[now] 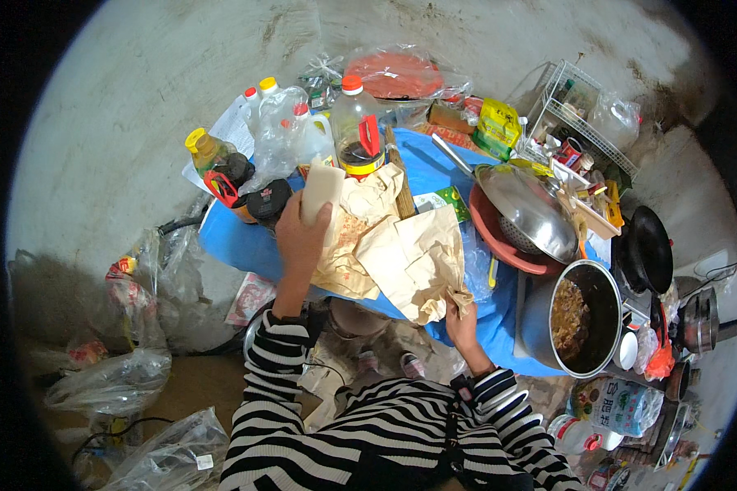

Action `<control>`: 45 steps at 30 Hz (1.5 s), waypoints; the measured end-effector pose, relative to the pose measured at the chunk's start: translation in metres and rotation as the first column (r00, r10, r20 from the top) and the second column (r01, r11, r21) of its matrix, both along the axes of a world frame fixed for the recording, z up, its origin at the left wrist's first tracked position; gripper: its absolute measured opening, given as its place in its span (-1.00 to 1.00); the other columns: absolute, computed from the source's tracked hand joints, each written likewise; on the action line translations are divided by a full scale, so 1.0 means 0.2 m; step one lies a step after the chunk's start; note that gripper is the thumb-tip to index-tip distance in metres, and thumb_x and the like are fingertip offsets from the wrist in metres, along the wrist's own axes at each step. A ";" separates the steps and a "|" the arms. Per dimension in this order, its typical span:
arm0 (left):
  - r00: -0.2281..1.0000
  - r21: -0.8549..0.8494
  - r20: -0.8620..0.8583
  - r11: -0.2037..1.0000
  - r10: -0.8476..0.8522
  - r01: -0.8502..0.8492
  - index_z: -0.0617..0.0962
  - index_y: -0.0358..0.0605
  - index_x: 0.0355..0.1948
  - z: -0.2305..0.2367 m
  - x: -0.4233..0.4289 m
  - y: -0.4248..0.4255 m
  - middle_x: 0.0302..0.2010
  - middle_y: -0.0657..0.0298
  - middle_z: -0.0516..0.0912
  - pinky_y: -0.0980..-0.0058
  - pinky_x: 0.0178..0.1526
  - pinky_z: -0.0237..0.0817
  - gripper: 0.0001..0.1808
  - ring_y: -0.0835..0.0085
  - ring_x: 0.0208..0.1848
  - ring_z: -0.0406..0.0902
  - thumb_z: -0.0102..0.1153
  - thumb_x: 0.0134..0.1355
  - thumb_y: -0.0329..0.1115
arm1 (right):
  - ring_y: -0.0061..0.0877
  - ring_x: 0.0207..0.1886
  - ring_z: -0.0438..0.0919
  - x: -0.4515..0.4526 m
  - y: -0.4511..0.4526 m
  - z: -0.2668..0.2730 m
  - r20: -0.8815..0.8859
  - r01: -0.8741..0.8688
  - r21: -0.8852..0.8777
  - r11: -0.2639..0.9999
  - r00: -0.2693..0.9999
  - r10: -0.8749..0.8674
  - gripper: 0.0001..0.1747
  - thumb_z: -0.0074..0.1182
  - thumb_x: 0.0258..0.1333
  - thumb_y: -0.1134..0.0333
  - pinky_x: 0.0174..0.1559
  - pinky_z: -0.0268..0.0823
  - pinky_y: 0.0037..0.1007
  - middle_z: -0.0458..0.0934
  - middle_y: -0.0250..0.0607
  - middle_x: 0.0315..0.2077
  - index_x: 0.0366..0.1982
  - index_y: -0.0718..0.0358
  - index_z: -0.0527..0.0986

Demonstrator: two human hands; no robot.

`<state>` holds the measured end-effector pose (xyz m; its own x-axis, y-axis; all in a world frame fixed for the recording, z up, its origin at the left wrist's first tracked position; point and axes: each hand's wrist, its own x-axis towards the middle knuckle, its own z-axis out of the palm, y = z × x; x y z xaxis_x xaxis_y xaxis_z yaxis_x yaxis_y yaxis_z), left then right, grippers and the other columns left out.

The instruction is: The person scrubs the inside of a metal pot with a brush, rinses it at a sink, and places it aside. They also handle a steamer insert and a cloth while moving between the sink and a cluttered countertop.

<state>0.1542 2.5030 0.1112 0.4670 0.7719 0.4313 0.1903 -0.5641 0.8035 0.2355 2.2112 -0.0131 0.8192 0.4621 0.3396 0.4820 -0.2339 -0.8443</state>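
My left hand (303,236) is closed around a pale, flat, oblong bundle (323,191); I cannot tell what it is made of. Beneath and beside it spreads a crumpled brown paper wrapper (349,242) with red print. My right hand (462,325) pinches the bunched lower corner of a brown paper sheet (414,251), which lies partly over the printed one. Both papers rest on a table with a blue cover (491,334). Just behind the bundle stands a large plastic jug (356,126) with a red handle and dark liquid at its bottom.
At the right, a deep metal pot (540,325) holds brown food. A steel lid (522,208) leans over a colander in a red basin (488,236). Dark jars and bottles (270,199) crowd the left. A wooden stick (399,175) lies behind the papers. A wire rack (580,123) stands at the back right.
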 end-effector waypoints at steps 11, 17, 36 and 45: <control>0.995 -0.015 0.101 1.000 0.008 -0.007 0.48 -0.32 -0.05 0.10 -0.10 -0.04 -0.22 0.03 0.60 0.42 -0.19 0.38 -0.52 0.33 -0.24 0.56 0.28 0.04 -0.28 | -0.74 -0.37 0.41 0.05 -0.01 0.11 -0.529 0.082 0.182 0.980 0.848 0.028 -0.81 0.08 0.15 0.35 -0.32 0.29 -0.61 0.53 -0.45 -0.43 -0.37 0.37 0.53; 0.989 -0.185 0.147 0.983 0.029 -0.001 0.48 -0.32 -0.04 0.13 -0.21 -0.06 -0.22 0.13 0.61 0.50 -0.20 0.37 -0.56 0.47 -0.22 0.54 0.24 0.10 -0.29 | -0.72 -0.32 0.45 0.11 0.00 0.54 -0.417 0.015 0.195 0.981 0.906 0.069 -0.82 0.08 0.11 0.42 -0.27 0.31 -0.62 0.56 -0.42 -0.36 -0.27 0.38 0.52; 0.944 -0.158 0.250 0.971 0.217 -0.181 0.48 -0.31 0.00 0.20 -0.58 0.00 -0.18 0.12 0.60 0.50 -0.15 0.36 -0.56 0.47 -0.19 0.52 0.20 0.13 -0.29 | -0.55 -0.15 0.49 0.20 0.65 0.90 -0.424 -0.127 0.475 0.871 0.834 0.353 -0.60 0.10 0.08 0.44 -0.13 0.36 -0.50 0.51 -0.24 -0.15 -0.02 0.38 0.38; 0.952 -0.212 0.229 0.965 0.201 -0.153 0.48 -0.32 0.00 0.16 -0.59 0.02 -0.18 0.10 0.60 0.49 -0.15 0.36 -0.56 0.46 -0.18 0.53 0.21 0.13 -0.29 | -0.60 -0.22 0.48 0.26 0.49 0.37 -0.508 -0.044 0.242 0.969 0.846 0.165 -0.65 0.13 0.11 0.29 -0.21 0.33 -0.54 0.53 -0.31 -0.23 -0.10 0.33 0.45</control>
